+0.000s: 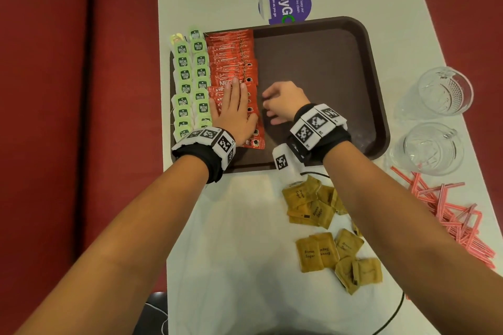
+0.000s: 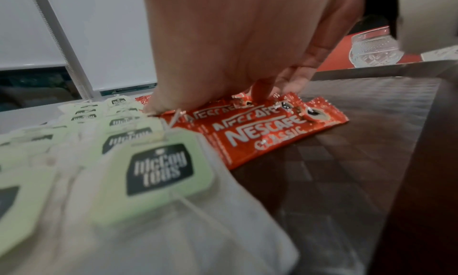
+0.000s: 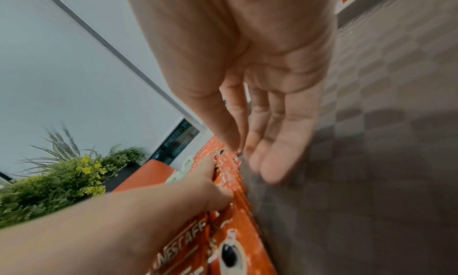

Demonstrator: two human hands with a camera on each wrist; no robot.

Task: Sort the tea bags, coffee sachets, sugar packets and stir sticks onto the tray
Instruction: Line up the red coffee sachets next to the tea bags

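Head view: flat left hand (image 1: 236, 110) presses coffee sachets (image 1: 231, 62); right hand (image 1: 283, 102), loosely open and empty, just beside.

Black wristbands (image 1: 202, 155) with white square-coded marker blocks (image 1: 315, 124); bare forearms.

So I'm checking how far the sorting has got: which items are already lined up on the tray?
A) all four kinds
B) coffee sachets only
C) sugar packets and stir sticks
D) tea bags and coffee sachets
D: tea bags and coffee sachets fill the tray's left side; sugar packets and stir sticks lie on the table.
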